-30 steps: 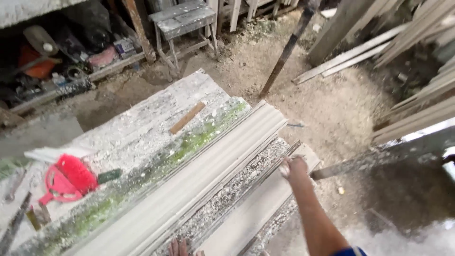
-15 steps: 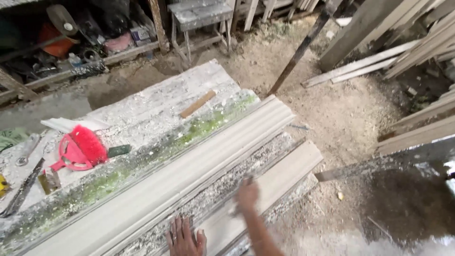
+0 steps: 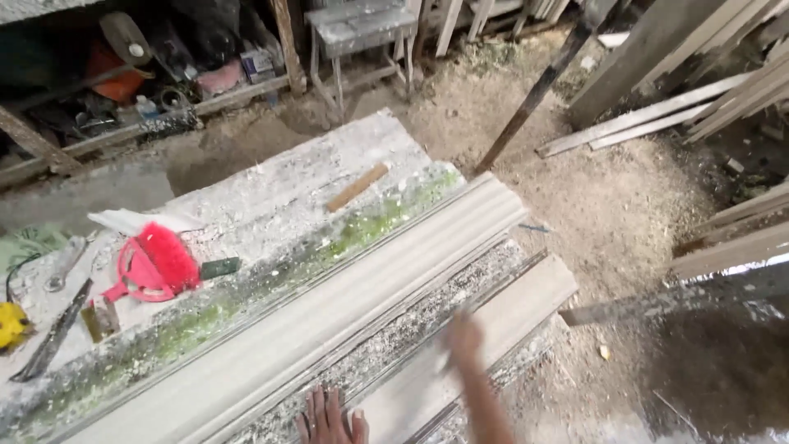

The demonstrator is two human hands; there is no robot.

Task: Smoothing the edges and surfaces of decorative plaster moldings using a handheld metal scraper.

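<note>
Here, your hands meet the pale moulded strips on the dusty bench.
Your left hand (image 3: 330,419) lies flat, fingers spread, beside the long moulding (image 3: 329,316); your blurred right hand (image 3: 464,341) hovers over the flat plank (image 3: 509,308), grip unclear. A red brush (image 3: 156,261) sits left.

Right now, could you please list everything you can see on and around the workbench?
moulded strip: 1, pale grey, lengthwise on the bench
flat board: 1, pale, beside the strip, right
wooden stick: 1, tan, far end of the bench
brush: 1, red, bench left
dustpan: 1, pink, under the brush
wrench: 1, metal, far left
stool: 1, grey, beyond the bench
planks: several, pale, on the ground, right
left hand: flat on the bench, bottom edge
right hand: blurred, over the flat board
</note>
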